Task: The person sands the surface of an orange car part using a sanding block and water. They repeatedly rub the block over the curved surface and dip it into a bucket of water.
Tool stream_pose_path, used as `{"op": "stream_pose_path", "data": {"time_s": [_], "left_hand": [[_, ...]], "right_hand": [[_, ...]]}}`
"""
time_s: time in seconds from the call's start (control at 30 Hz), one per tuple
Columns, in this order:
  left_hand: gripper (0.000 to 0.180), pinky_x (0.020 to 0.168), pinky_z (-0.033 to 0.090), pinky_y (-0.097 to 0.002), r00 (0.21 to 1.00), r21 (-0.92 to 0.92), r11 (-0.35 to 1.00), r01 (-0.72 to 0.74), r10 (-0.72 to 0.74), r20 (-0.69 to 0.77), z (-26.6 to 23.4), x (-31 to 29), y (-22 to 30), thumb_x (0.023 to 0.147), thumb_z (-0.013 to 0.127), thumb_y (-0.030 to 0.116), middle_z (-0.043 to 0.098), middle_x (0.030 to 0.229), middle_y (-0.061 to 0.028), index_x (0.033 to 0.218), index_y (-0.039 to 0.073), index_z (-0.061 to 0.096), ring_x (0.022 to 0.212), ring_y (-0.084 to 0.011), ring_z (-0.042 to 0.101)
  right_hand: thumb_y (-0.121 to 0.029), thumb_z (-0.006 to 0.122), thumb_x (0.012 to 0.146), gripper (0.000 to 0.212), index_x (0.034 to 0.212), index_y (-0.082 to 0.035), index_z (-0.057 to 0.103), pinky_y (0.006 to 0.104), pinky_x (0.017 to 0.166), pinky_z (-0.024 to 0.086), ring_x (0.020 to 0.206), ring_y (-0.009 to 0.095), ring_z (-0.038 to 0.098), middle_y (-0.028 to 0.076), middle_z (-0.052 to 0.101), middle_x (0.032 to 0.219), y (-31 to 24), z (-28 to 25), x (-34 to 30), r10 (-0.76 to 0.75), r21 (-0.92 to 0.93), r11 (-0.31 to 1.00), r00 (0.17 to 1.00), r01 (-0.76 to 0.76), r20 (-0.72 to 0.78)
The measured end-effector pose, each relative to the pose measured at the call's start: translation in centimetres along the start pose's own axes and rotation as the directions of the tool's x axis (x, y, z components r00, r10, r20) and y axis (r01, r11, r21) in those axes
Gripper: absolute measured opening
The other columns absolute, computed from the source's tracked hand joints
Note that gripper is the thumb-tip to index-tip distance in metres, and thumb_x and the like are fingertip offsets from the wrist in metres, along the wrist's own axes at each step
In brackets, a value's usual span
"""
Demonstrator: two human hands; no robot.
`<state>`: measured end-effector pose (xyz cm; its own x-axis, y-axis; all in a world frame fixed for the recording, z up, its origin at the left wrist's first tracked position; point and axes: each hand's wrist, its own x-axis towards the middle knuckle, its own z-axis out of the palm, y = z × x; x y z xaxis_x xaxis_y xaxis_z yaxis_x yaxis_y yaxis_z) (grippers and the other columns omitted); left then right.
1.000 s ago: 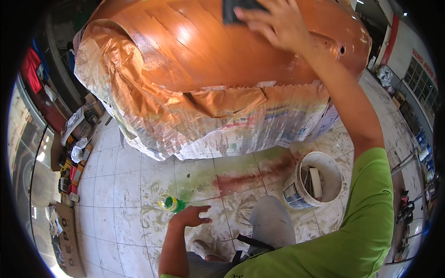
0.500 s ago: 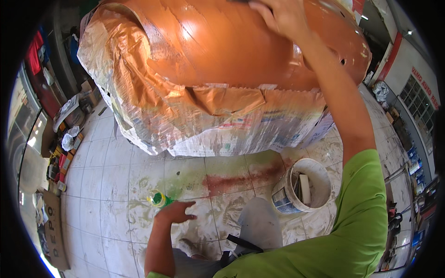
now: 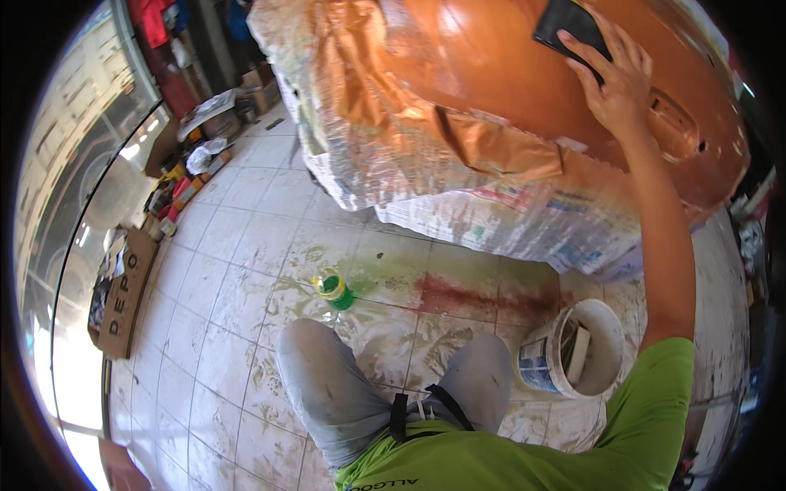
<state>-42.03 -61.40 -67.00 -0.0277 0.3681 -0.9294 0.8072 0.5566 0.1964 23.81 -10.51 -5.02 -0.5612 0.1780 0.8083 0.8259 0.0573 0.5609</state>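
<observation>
My right hand [image 3: 624,90] presses a piece of black sandpaper [image 3: 571,33] against the wet orange car panel [image 3: 491,57], fingers laid over it. Just nearer than the hand is a handle-shaped recess [image 3: 675,123] in the panel. Paint-stained newspaper [image 3: 458,213] and crinkled orange-tinted masking film [image 3: 360,90] hang along the panel's near side. What looks like my left hand [image 3: 123,468] is a blurred brown shape at the lower left rim, low beside the floor; its fingers cannot be made out.
A cut plastic bottle with green contents [image 3: 336,290] stands on the dirty tiled floor [image 3: 221,278] ahead of my knees. Right of them is a white bucket [image 3: 544,360] with flat pieces inside. Boxes [image 3: 131,295] and clutter line the left wall.
My view has turned left, so the panel sits farther right. The black sandpaper now shows fully under my right hand. My left hand has gone from near the bottle to the lower left rim.
</observation>
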Motion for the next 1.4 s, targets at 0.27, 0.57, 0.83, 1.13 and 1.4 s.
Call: {"op": "stream_pose_path", "data": {"time_s": [0.27, 0.57, 0.83, 1.13, 1.4], "left_hand": [[0.037, 0.099, 0.055, -0.0421, 0.981, -0.364, 0.930, -0.052, -0.020, -0.191, 4.1, -2.0, 3.0, 0.103, 0.064, 0.018, 0.074, 0.125, -0.0210, 0.136, 0.002, 0.066, 0.113, -0.0334, 0.072], [0.037, 0.099, 0.056, -0.0428, 0.968, -0.500, 0.863, -0.070, -0.062, -0.243, 6.8, -3.4, 4.0, 0.101, 0.067, 0.020, 0.074, 0.126, -0.0209, 0.134, 0.004, 0.069, 0.113, -0.0339, 0.072], [0.037, 0.098, 0.056, -0.0435, 0.999, -0.350, 0.936, -0.033, 0.029, -0.017, 9.2, -0.1, 2.9, 0.099, 0.069, 0.022, 0.074, 0.127, -0.0209, 0.132, 0.006, 0.071, 0.113, -0.0345, 0.072], [0.025, 0.085, 0.058, -0.0400, 0.268, 0.292, 0.806, -0.515, 0.475, -0.838, -36.8, -6.3, 17.8, 0.097, 0.076, 0.022, 0.078, 0.105, -0.0122, 0.120, 0.012, 0.080, 0.093, -0.0285, 0.076], [0.037, 0.099, 0.054, -0.0469, 0.095, 0.449, 0.126, -0.885, 0.991, -0.091, -30.6, -17.6, 46.5, 0.099, 0.070, 0.029, 0.073, 0.123, -0.0175, 0.133, 0.014, 0.073, 0.115, -0.0394, 0.068]], "right_hand": [[-0.031, 0.065, 0.104, 0.040, 0.144, -0.037, 0.068, 0.0464, 0.115, 0.040, 0.141, 0.027, 0.055, -0.001, 0.051, 0.163, 2.3, 0.6, -0.6, -0.067, -0.060, 0.996, 0.997, 0.069, 0.029], [-0.030, 0.062, 0.106, 0.039, 0.145, -0.033, 0.067, 0.0488, 0.114, 0.043, 0.142, 0.029, 0.054, 0.002, 0.051, 0.163, 4.5, 1.3, -1.5, -0.124, -0.020, 0.992, 0.992, 0.125, 0.030], [-0.019, 0.075, 0.088, 0.038, 0.123, -0.033, 0.079, 0.0504, 0.114, 0.036, 0.144, 0.029, 0.050, 0.007, 0.051, 0.162, -1.2, -3.5, -6.7, -0.175, 0.208, 0.968, 0.973, 0.143, 0.147], [-0.028, 0.074, 0.090, 0.034, 0.124, -0.027, 0.080, 0.0534, 0.108, 0.037, 0.132, 0.034, 0.056, 0.015, 0.060, 0.150, -3.5, 4.0, 15.9, -0.034, 0.072, 0.997, 0.999, 0.035, -0.012], [-0.020, 0.076, 0.087, 0.041, 0.125, -0.037, 0.076, 0.0492, 0.110, 0.037, 0.140, 0.027, 0.054, 0.003, 0.056, 0.158, -3.8, -2.2, -3.7, -0.370, 0.178, 0.926, 0.899, 0.334, 0.235]]}}
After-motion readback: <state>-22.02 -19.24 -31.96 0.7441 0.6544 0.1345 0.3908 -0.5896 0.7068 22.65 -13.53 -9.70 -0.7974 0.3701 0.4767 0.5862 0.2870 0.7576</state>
